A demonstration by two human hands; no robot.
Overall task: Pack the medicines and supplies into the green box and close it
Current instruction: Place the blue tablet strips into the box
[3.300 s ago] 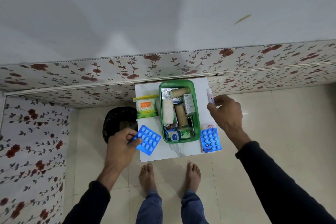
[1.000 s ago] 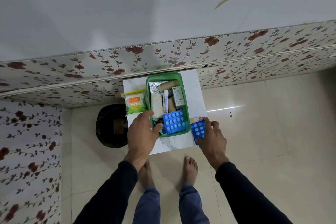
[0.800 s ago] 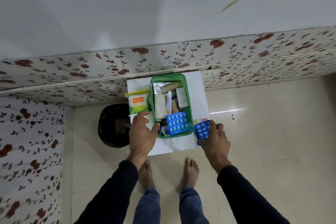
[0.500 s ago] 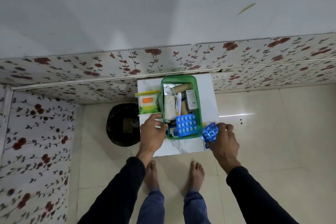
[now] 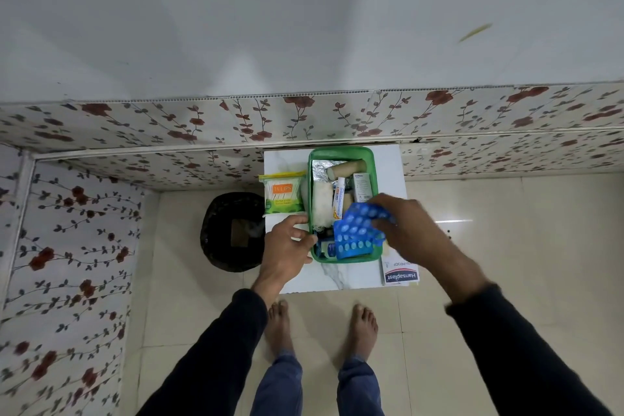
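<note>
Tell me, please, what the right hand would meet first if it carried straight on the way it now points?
Probably the blue blister pack already lying in the green box. The right hand holds a second blister pack just above it, pointing left and down into the box. Depth is unclear, so the gap cannot be judged.

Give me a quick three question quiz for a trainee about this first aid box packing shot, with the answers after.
1. True or false: the right hand holds a blue blister pack over the green box.
2. Which item lies on the table left of the box? A) Tulips cotton bud packet B) scissors C) thermometer
3. Fill in: the left hand steadies the box at its ____ wall.

Key
1. True; a second blue blister pack already lies inside.
2. A, the Tulips cotton bud packet. A Hansaplast box also waits, on the right.
3. Left.
</note>
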